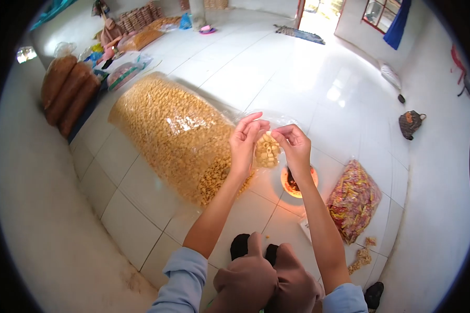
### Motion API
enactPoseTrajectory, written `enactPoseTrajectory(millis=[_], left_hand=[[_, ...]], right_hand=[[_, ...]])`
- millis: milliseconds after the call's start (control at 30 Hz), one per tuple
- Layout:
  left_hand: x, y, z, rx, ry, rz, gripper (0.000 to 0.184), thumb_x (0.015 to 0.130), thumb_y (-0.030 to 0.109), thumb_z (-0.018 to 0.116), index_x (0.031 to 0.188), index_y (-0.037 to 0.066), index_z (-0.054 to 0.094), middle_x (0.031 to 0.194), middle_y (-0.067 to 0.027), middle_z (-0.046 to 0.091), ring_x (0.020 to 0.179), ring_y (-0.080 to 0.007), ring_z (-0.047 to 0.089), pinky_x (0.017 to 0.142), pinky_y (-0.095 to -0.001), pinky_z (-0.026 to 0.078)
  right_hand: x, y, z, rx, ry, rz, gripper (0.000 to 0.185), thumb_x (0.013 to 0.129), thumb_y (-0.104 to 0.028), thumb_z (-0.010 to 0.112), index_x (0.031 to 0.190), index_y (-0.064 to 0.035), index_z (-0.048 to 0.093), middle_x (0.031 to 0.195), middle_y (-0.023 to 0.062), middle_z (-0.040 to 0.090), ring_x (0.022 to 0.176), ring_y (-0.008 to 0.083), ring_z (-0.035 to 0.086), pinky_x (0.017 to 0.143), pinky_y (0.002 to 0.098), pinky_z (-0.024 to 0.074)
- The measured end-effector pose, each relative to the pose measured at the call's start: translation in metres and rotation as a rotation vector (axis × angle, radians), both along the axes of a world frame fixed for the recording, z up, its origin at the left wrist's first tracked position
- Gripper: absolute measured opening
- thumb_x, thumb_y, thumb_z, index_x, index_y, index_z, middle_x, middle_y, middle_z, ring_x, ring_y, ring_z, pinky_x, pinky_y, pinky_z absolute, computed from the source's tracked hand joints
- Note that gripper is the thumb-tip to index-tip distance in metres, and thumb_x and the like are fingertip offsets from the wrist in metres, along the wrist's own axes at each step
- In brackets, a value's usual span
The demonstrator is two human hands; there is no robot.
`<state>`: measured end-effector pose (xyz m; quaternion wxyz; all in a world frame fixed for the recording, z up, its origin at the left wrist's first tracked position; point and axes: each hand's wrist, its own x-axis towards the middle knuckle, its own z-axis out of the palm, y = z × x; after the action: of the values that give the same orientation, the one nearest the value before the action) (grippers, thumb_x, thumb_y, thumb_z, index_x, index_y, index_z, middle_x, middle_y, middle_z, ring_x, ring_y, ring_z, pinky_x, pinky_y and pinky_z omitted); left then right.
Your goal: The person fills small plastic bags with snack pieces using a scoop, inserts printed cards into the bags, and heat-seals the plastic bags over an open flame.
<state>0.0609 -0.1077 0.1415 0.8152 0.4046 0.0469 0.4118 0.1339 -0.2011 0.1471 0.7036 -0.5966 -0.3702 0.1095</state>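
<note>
A small clear plastic bag of ring-shaped snacks (267, 152) hangs upright between my hands. My right hand (296, 147) pinches its top corner between thumb and fingers. My left hand (247, 138) has its fingers curled at the opposite top corner, with the index finger partly raised; the exact grip is partly hidden. Behind and to the left lies a large clear sack of yellow snacks (167, 122), its open end toward me with loose snacks (216, 180) showing. Just below the small bag, a round orange-glowing vessel with a dark middle (291, 181) is partly covered by my right wrist.
A bag of colourful packets (353, 201) lies at right, with small filled bags (361, 259) near it. Tall brown sacks (68, 94) lean against the left wall. Another person (111, 36) sits at the back left beside more sacks. A mat (300, 34) lies by the doorway.
</note>
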Motion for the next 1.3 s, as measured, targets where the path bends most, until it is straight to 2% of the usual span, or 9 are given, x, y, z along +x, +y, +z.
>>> enactPoseTrajectory(millis=[200,467,500,633,767,900,1133,1200,1300], left_hand=[[0.012,-0.062,0.029,0.311,0.16,-0.132,0.018,0.086,0.013,0.055,0.099,0.001,0.056,0.087,-0.0035,0.06,0.076,-0.0064,0.055,0.068,-0.0199,0.045],[0.011,-0.141,0.067,0.158,0.226,-0.355,0.012,0.087,0.02,0.054,0.083,0.009,0.054,0.074,0.0029,0.056,0.063,-0.0019,0.048,0.05,-0.0176,0.035],[0.022,-0.139,0.055,0.228,0.174,-0.424,0.013,0.087,0.016,0.052,0.095,0.007,0.05,0.083,-0.0026,0.056,0.073,-0.0069,0.055,0.061,-0.0213,0.047],[0.029,-0.164,0.05,0.29,0.042,-0.569,0.038,0.085,0.015,0.055,0.117,0.008,0.034,0.103,-0.0065,0.049,0.089,-0.0127,0.054,0.074,-0.0238,0.049],[0.031,-0.172,0.05,0.501,0.139,-0.573,0.052,0.074,0.001,0.066,0.116,0.007,0.036,0.105,-0.0071,0.049,0.098,-0.0124,0.051,0.077,-0.0261,0.048],[0.039,-0.174,0.042,0.674,0.207,-0.525,0.053,0.073,0.004,0.067,0.115,0.007,0.036,0.106,-0.0069,0.048,0.097,-0.012,0.051,0.077,-0.026,0.048],[0.077,-0.217,-0.038,0.8,0.263,-0.436,0.06,0.067,0.008,0.073,0.115,0.005,0.037,0.107,-0.0077,0.048,0.094,-0.0136,0.052,0.077,-0.0271,0.047],[0.082,-0.236,-0.066,0.897,0.297,-0.257,0.063,0.068,0.015,0.074,0.117,0.005,0.036,0.094,-0.0119,0.058,0.083,-0.0185,0.06,0.072,-0.0282,0.048],[0.084,-0.257,-0.12,0.747,0.39,-0.434,0.06,0.069,0.01,0.072,0.117,0.004,0.035,0.096,-0.0107,0.056,0.084,-0.0161,0.057,0.072,-0.0275,0.049]], right_hand=[[0.006,-0.065,0.047,0.109,0.017,-0.085,0.009,0.079,-0.005,0.062,0.078,-0.0009,0.054,0.076,0.0019,0.057,0.072,0.0068,0.052,0.066,0.0204,0.0424],[0.005,-0.151,0.082,-0.054,-0.057,-0.278,0.01,0.08,-0.011,0.061,0.08,-0.0008,0.058,0.076,0.0025,0.059,0.072,0.0094,0.055,0.067,0.0235,0.0436],[0.008,-0.158,0.084,-0.062,-0.08,-0.313,0.009,0.079,-0.01,0.061,0.078,-0.0013,0.058,0.073,0.0012,0.059,0.068,0.0084,0.053,0.065,0.0227,0.0428],[0.015,-0.176,0.083,-0.088,-0.146,-0.392,0.009,0.078,-0.01,0.061,0.077,-0.0017,0.056,0.073,0.0011,0.059,0.062,0.0074,0.048,0.061,0.0225,0.0405],[0.013,-0.194,0.083,-0.113,-0.217,-0.405,0.013,0.079,-0.01,0.061,0.087,-0.0022,0.054,0.089,0.0031,0.056,0.078,0.0105,0.051,0.068,0.0251,0.0413],[0.009,-0.212,0.094,-0.06,-0.419,-0.47,0.018,0.076,-0.009,0.063,0.09,-0.0033,0.054,0.099,0.005,0.052,0.09,0.0141,0.05,0.074,0.0276,0.04],[0.042,-0.259,0.041,-0.409,-0.583,-0.431,0.013,0.074,-0.012,0.064,0.079,-0.0029,0.056,0.097,0.0062,0.049,0.093,0.0219,0.047,0.078,0.0331,0.0402],[0.047,-0.274,0.009,-0.455,-0.521,-0.427,0.012,0.074,-0.011,0.064,0.077,-0.0028,0.056,0.097,0.006,0.049,0.094,0.0223,0.047,0.078,0.0325,0.0402],[0.047,-0.29,-0.037,-0.422,-0.41,-0.462,0.01,0.077,-0.01,0.061,0.076,-0.0015,0.057,0.095,0.0061,0.052,0.089,0.0197,0.05,0.074,0.0309,0.0424]])
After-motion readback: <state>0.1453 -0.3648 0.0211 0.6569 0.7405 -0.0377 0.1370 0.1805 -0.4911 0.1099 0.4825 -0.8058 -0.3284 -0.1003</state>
